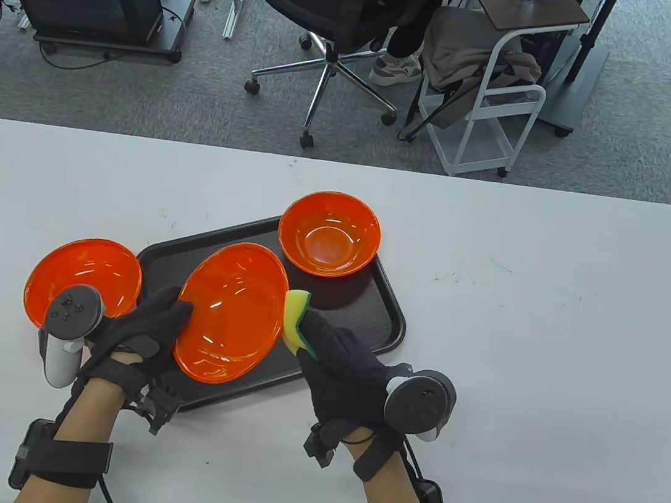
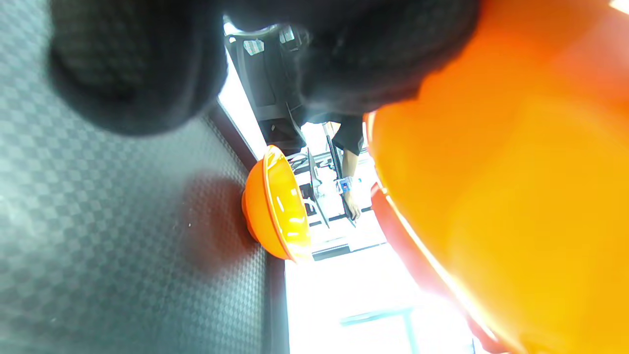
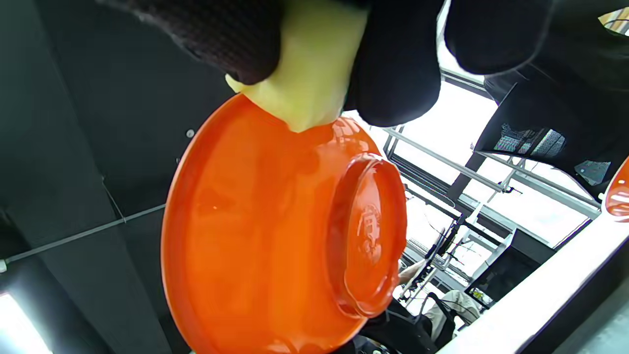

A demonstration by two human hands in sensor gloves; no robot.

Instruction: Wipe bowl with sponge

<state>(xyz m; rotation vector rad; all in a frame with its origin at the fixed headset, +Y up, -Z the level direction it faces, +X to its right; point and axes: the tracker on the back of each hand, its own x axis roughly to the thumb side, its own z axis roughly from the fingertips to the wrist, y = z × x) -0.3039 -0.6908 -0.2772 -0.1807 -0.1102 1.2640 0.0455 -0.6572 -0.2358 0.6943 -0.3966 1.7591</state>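
Note:
My left hand [image 1: 161, 317] grips the left rim of an orange bowl [image 1: 231, 313] and holds it tilted above the black tray [image 1: 364, 312]. The bowl fills the right of the left wrist view [image 2: 516, 196]. My right hand [image 1: 334, 351] holds a yellow and green sponge [image 1: 296, 319] against the bowl's right edge. In the right wrist view the sponge [image 3: 309, 69] touches the bowl's outer wall [image 3: 255, 236] near the rim, with the bowl's foot ring showing.
A second orange bowl [image 1: 330, 234] stands upright on the tray's far corner, also in the left wrist view [image 2: 277, 209]. A third orange bowl [image 1: 83, 282] lies on the white table [image 1: 545, 356] left of the tray. Chairs and a cart stand beyond the table's far edge.

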